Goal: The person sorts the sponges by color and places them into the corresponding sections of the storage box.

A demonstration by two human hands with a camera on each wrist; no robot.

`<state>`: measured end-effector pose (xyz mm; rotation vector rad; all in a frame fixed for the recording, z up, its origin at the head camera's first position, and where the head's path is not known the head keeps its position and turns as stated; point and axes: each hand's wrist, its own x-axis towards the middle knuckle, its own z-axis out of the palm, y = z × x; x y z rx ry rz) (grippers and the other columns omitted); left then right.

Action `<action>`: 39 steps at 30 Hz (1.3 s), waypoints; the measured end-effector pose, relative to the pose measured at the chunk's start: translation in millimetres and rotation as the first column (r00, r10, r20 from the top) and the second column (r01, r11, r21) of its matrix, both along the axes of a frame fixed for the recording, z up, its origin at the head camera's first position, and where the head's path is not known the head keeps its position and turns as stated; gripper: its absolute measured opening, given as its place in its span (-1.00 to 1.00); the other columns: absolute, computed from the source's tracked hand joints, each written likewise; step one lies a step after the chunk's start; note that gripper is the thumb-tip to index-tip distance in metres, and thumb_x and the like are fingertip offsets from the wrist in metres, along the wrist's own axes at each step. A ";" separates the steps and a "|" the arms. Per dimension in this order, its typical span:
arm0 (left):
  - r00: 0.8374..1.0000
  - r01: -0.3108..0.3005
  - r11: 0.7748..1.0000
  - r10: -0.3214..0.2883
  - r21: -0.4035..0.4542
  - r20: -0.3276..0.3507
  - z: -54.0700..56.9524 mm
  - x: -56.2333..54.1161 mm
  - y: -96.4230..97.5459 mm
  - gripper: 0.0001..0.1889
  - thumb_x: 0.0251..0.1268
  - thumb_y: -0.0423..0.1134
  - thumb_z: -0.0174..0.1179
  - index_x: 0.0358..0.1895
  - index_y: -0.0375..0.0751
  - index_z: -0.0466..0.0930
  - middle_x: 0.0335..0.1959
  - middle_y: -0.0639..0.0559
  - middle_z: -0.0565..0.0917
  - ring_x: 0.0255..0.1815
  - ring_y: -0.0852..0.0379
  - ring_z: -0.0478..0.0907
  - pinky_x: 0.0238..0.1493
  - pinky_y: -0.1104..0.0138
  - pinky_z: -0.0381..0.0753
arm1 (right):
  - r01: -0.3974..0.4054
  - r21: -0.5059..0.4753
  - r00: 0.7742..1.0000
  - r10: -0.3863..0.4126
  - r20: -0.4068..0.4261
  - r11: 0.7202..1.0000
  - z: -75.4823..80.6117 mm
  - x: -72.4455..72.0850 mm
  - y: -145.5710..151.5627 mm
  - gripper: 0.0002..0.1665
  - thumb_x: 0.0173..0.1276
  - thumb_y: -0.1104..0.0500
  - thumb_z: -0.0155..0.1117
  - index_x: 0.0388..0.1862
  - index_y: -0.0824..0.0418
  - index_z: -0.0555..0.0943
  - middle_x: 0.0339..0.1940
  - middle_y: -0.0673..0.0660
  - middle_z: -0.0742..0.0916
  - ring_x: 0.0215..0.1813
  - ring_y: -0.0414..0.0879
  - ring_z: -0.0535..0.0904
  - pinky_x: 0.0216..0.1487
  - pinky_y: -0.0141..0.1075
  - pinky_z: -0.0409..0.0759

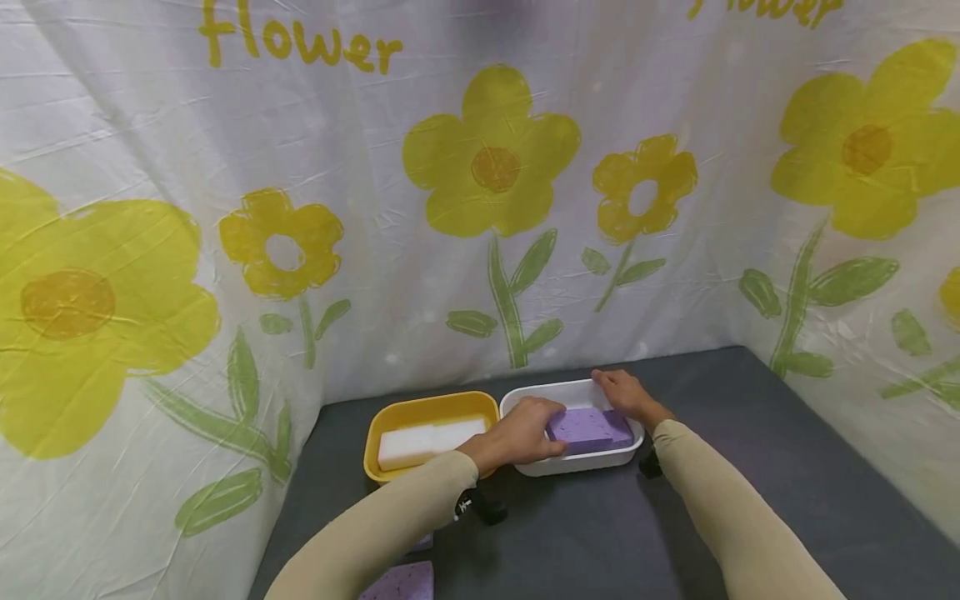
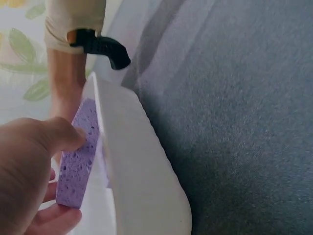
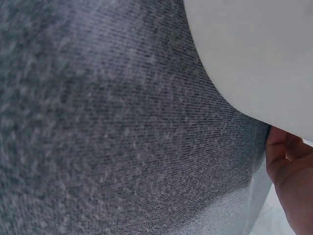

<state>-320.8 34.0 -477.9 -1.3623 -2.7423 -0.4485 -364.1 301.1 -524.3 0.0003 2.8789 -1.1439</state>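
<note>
My left hand (image 1: pixel 527 429) pinches a purple sponge (image 1: pixel 579 427) between thumb and fingers, inside the white bin (image 1: pixel 577 464). In the left wrist view the sponge (image 2: pixel 79 161) stands tilted beside the bin's wall (image 2: pixel 139 166), with the thumb on its near face. A second purple sponge (image 1: pixel 619 425) shows beneath and to the right of it. My right hand (image 1: pixel 628 393) grips the bin's far right rim. The right wrist view has its curled fingers (image 3: pixel 278 142) against the white wall, partly hidden by it.
A yellow bin (image 1: pixel 431 404) with white sponges (image 1: pixel 427 442) stands left of the white one. More purple sponges (image 1: pixel 401 582) lie at the near left, partly behind my left sleeve. A flower-print curtain (image 1: pixel 360 250) borders the dark grey table (image 1: pixel 585 542).
</note>
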 end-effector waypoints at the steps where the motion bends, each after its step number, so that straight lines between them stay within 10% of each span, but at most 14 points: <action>1: 1.000 0.012 1.000 -0.011 0.007 -0.001 -2.0 -2.4 1.8 -0.43 0.31 -0.03 0.49 0.29 -0.29 0.73 0.10 -0.08 0.85 0.08 0.08 0.75 0.23 0.32 0.68 | 0.001 -0.005 1.000 -0.001 0.000 1.000 -0.5 0.0 0.2 -0.24 0.85 -0.16 -0.21 0.43 0.42 0.62 0.41 0.45 0.67 0.41 0.36 0.58 0.46 0.25 0.50; 19: 0.997 -0.009 0.999 0.005 0.043 0.080 -27.0 -16.3 28.0 -0.40 0.34 0.00 0.52 0.34 -0.27 0.71 0.23 -0.07 0.82 0.25 0.07 0.74 0.40 0.26 0.62 | -0.007 -0.003 0.998 0.006 -0.059 1.000 -2.4 -0.5 2.3 -0.27 0.84 -0.13 -0.18 0.37 0.44 0.66 0.33 0.47 0.72 0.34 0.37 0.63 0.41 0.26 0.54; 26: 1.000 0.021 0.997 -0.021 0.072 -0.005 -82.2 -51.5 43.8 -0.34 0.33 0.16 0.49 0.34 -0.20 0.71 0.22 0.00 0.82 0.23 0.10 0.74 0.40 0.20 0.59 | -0.011 0.011 0.998 0.012 -0.063 1.000 -2.5 -1.7 1.3 -0.30 0.84 -0.11 -0.14 0.34 0.42 0.69 0.30 0.45 0.74 0.32 0.37 0.65 0.38 0.24 0.55; 36: 0.993 0.018 0.998 -0.025 0.061 0.119 -42.6 -23.9 43.4 -0.38 0.38 0.05 0.50 0.38 -0.22 0.68 0.26 -0.01 0.80 0.27 0.13 0.71 0.45 0.26 0.57 | -0.018 0.014 0.997 0.019 -0.070 1.000 -0.8 -0.6 1.2 -0.31 0.85 -0.13 -0.15 0.32 0.38 0.71 0.32 0.43 0.74 0.34 0.37 0.64 0.39 0.26 0.54; 39: 0.997 0.027 0.996 -0.033 0.079 0.075 -78.3 -46.0 49.0 -0.33 0.37 0.14 0.49 0.40 -0.18 0.66 0.28 0.00 0.79 0.29 0.12 0.70 0.47 0.24 0.55 | -0.015 0.013 0.998 0.016 -0.064 1.000 0.2 -0.5 1.5 -0.29 0.85 -0.13 -0.16 0.32 0.41 0.70 0.32 0.45 0.73 0.33 0.38 0.64 0.38 0.27 0.54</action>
